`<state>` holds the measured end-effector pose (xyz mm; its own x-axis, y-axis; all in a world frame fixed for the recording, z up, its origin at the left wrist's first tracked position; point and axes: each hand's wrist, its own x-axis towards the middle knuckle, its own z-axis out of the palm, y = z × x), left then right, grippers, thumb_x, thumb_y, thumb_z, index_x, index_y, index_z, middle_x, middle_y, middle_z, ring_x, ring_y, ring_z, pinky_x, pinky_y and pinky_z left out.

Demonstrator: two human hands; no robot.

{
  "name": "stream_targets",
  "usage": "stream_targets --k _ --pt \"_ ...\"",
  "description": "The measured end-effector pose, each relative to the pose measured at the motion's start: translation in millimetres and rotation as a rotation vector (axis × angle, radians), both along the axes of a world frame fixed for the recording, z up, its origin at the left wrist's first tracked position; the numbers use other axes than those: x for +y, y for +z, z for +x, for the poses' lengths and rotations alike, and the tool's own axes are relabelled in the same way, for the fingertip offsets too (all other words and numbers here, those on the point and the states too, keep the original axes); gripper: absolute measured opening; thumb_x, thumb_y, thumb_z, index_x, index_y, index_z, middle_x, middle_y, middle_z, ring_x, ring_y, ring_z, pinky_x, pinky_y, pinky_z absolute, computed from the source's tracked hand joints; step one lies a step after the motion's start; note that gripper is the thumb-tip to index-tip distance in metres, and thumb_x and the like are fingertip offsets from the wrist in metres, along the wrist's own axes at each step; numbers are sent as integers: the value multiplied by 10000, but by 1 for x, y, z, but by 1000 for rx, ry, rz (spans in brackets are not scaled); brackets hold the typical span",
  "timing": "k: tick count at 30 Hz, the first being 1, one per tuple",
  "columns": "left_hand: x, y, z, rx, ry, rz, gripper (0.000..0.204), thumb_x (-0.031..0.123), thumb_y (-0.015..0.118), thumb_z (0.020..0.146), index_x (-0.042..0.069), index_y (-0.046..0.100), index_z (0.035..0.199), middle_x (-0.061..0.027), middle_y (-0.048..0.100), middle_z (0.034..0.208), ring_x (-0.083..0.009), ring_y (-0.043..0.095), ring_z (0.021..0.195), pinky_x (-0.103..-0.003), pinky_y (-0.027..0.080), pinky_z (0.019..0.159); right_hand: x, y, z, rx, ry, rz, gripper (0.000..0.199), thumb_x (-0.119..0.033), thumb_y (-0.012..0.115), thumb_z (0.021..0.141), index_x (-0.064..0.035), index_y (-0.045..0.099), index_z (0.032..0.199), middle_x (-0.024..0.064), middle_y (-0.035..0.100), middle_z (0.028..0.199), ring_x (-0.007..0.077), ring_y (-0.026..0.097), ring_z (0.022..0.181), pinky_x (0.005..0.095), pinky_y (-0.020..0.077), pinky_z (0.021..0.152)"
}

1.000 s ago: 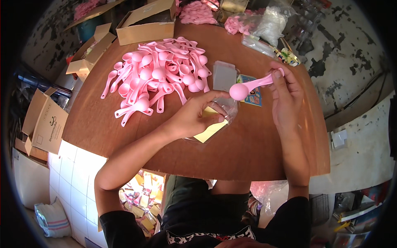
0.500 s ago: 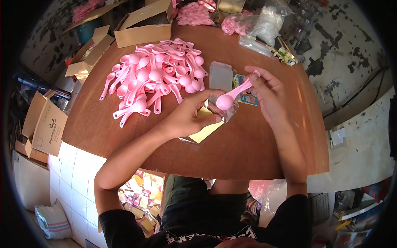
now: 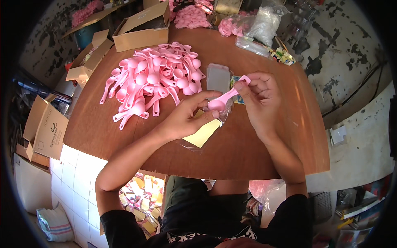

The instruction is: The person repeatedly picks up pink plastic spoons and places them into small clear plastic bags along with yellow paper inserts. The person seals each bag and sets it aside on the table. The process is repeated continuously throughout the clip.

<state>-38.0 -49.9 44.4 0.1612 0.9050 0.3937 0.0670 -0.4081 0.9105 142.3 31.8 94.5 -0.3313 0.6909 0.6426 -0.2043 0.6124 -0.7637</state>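
Pink throughout, the spoon (image 3: 228,96) lies tilted between the two hands above the table (image 3: 248,159), its bowl low at the left and its handle rising to the right. We see the right hand (image 3: 262,103) pinching the handle near its holed end between thumb and fingers. The left hand (image 3: 189,118), curled, grips a clear bag (image 3: 226,114) containing a yellow card (image 3: 205,135), thumb and forefinger spread about the bowl; whether the bowl has entered the bag we cannot tell. Beyond the hands we note a stack (image 3: 218,76) of clear sleeves and, partly hidden, a blue card (image 3: 239,99). At left we find a heap (image 3: 155,76) of similar spoons, with a carton (image 3: 140,40) behind it.
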Motion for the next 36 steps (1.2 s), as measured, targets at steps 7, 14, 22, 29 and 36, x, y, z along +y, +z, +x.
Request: stream_targets --k 7,14,22,29,36 --pt "-1 6 2 -57 10 -60 398 133 618 980 -39 499 1319 -113 681 1076 -114 647 938 -259 522 807 3 -1 2 -24 30 -90 234 -28 737 869 -9 555 1014 74 696 885 87 657 770 217 515 680" --pt "0 6 3 -137 9 13 378 123 588 996 -47 494 1320 -99 699 1010 -107 645 944 -263 532 799 3 -17 -2 -287 -24 358 143 -74 768 827 -16 658 898 70 669 889 167 658 804 299 508 706" --pt "-8 13 1 266 146 88 322 78 609 966 -49 579 1261 -110 706 1019 -121 663 900 -269 545 789 0 -3 1 -381 -138 594 139 -89 782 752 -43 700 855 67 631 893 249 634 811 364 507 721" --pt "-11 16 2 485 179 161 321 65 653 908 -22 612 1213 -183 705 874 -230 717 747 -338 550 673 -5 -9 2 -552 -207 803 61 -70 715 726 -62 663 758 37 582 813 221 606 733 383 506 680" --pt "-14 12 4 502 161 135 301 79 641 893 -21 614 1175 -226 676 781 -368 685 669 -403 533 613 3 -11 4 -489 -115 644 93 -33 703 674 -62 634 731 72 576 742 244 607 665 362 504 600"
